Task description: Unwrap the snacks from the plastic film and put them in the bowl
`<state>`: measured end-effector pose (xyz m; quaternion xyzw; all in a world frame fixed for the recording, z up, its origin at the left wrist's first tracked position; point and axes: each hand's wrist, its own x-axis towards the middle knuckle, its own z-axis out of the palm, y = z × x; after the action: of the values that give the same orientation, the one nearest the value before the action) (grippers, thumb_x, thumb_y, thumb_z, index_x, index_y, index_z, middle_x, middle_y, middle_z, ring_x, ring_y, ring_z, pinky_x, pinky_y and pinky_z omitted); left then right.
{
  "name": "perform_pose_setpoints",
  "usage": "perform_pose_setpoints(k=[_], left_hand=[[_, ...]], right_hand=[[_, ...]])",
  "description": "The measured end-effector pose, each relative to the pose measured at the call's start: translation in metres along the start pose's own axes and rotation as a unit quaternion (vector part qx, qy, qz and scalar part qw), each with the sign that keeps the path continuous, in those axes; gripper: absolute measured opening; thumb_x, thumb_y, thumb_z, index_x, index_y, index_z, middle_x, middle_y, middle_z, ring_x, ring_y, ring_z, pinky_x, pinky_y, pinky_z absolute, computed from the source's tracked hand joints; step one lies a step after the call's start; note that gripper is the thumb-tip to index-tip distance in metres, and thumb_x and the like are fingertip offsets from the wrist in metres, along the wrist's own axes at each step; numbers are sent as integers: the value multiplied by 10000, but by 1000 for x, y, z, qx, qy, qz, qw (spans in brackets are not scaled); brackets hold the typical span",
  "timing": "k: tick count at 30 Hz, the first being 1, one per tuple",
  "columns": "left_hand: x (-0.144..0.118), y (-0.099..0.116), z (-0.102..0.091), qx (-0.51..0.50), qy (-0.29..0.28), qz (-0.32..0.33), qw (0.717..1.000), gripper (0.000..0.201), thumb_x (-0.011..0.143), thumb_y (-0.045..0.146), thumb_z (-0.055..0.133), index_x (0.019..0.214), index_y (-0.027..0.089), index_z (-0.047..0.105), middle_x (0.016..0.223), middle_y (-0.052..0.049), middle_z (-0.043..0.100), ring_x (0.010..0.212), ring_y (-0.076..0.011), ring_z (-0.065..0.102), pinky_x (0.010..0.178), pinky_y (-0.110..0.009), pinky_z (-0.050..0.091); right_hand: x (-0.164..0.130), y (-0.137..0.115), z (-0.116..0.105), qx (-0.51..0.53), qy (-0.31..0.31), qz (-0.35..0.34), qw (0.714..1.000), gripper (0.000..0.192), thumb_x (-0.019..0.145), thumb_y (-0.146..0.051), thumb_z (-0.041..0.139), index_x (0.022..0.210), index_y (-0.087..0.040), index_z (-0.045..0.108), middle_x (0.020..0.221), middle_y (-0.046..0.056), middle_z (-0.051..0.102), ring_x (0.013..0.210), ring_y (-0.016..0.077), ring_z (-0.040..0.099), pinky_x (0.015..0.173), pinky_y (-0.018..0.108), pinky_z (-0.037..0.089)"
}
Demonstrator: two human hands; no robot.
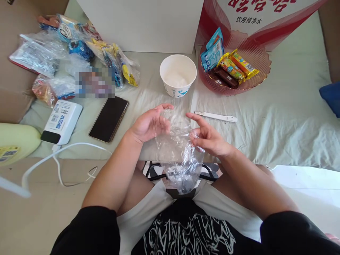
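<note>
holding: both hands hold one clear plastic bag [178, 156] up over the lap, just in front of the table edge.
left hand: the left hand [150, 124] is half curled, and its fingers pinch the top left edge of the bag.
right hand: the right hand [209, 138] pinches the top right edge with thumb and bent fingers, while the pointer finger sticks out straight.
bag: it hangs down between the hands, all crinkly. its mouth looks only a little way open, and i cannot see anything inside it.
how far along: it looks like an early step, with the bag held but not yet pulled wide.
on the cloth, close: a white pen-like stick [215, 116] lies just past the right hand. a dark phone [108, 118] and a white box with blue print [61, 121] lie to the left, with a white cable [66, 150] near them.
in the middle: a white paper cup [177, 75] stands past the hands, with something white inside.
far right: a pink bowl [259, 60] holds wrapped candy bars.
far left: a pile of snack packets [66, 53] in clear wrap lies well apart from the hands.
</note>
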<state>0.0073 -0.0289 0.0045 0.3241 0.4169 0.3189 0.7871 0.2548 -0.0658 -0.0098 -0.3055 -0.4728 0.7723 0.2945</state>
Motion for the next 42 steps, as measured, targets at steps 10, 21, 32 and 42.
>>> perform_pose_setpoints(k=[10,21,32,42], left_hand=[[3,-7,-3,-137,96,171,971,585,828,611,674,1336,330,602,1349,-46,693,1204,-260,694,735,-288,580],[2,-29,16,48,64,61,995,660,709,383,906,1262,169,616,889,-60,813,845,-239,802,714,-294,612],[-18,-28,7,213,77,253,941,271,845,405,799,986,203,686,819,-36,807,685,-174,787,593,-244,616],[-18,-28,2,330,82,311,887,339,787,190,786,1118,187,708,825,-23,784,734,-143,756,686,-240,612]], right_hand=[[-2,5,-2,22,146,-52,988,743,794,-475,874,1392,-350,450,681,-94,584,414,91,415,375,267,311],[1,10,-4,-67,300,-86,948,708,843,-514,828,1374,-376,380,757,-80,616,491,119,536,469,296,502],[-12,11,-9,-210,269,-217,914,144,928,-393,740,937,-252,709,860,17,728,792,147,695,745,313,583],[-14,11,-13,-310,250,-255,881,466,890,-222,714,1333,-325,615,944,-4,703,813,149,672,789,326,589]])
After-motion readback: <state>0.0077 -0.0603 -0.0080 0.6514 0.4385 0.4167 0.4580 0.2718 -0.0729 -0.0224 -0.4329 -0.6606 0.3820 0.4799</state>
